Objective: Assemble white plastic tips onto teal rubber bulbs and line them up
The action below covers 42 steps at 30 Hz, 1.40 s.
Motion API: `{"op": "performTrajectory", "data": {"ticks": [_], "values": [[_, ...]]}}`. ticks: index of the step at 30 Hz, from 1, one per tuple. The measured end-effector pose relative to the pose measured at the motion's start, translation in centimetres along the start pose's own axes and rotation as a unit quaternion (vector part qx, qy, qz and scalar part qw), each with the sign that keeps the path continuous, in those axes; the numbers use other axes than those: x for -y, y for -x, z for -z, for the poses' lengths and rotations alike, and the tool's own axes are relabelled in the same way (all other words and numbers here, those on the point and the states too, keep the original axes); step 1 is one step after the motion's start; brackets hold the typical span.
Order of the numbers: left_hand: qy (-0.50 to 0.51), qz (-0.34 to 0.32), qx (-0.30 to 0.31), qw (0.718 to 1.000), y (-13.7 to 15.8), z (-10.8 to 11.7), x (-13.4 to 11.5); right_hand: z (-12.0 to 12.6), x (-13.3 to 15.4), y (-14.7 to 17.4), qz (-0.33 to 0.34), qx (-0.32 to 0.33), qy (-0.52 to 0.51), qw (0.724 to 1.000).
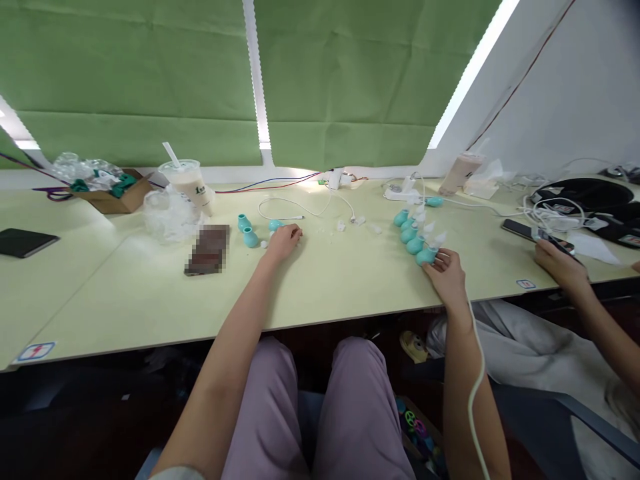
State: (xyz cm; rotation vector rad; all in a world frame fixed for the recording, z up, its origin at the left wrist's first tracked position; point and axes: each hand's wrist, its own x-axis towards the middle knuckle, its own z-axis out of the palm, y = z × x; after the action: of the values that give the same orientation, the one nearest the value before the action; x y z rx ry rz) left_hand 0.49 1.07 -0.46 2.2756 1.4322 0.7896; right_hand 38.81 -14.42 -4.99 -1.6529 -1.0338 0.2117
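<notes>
Head view shows the right hand (447, 275) grasping the nearest teal bulb (425, 256) of a row (415, 245) slanting away leftward, while the left hand (285, 242), curled, its grip unclear, lies well apart beside a loose bulb (274, 225).

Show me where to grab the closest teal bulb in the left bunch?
Probably pinch this bulb around its fat, round belly, coming from the front: another bulb stands just behind it, and its narrower neck gives fingers less to hold.
</notes>
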Motion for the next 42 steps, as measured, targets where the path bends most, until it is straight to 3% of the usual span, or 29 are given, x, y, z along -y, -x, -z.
{"op": "performTrajectory", "data": {"ticks": [11,17,28,33,36,38,40,42], "values": [[0.000,-0.005,-0.001,1.000,-0.1,-0.1,0.2,0.3,-1.5,-0.9,0.018,0.002,0.065,0.998],[0.000,-0.004,0.003,1.000,-0.2,-0.2,0.3,0.4,-2.6,-1.5,-0.024,0.023,0.003,0.999],[-0.003,-0.007,0.004,1.000,-0.2,-0.3,0.6,0.2,-0.2,0.0,-0.005,0.019,0.044,0.999],[0.000,-0.004,0.004,1.000,-0.2,-0.4,0.6,0.1,2.2,2.2,0.031,-0.070,0.072,0.994],[0.000,0.001,0.003,1.000,-0.1,-0.4,0.5,-1.5,5.3,4.9,0.077,-0.132,0.069,0.986],[0.002,0.001,0.002,1.000,-0.1,-0.3,0.4,-3.4,7.9,6.5,0.093,-0.092,0.031,0.991],[0.003,0.002,-0.003,1.000,0.0,-0.1,0.3,-5.8,10.4,7.2,0.110,0.035,0.013,0.993],[0.003,0.008,-0.008,1.000,0.1,0.1,0.2,-8.5,12.5,6.7,0.129,0.163,0.026,0.978]]}}
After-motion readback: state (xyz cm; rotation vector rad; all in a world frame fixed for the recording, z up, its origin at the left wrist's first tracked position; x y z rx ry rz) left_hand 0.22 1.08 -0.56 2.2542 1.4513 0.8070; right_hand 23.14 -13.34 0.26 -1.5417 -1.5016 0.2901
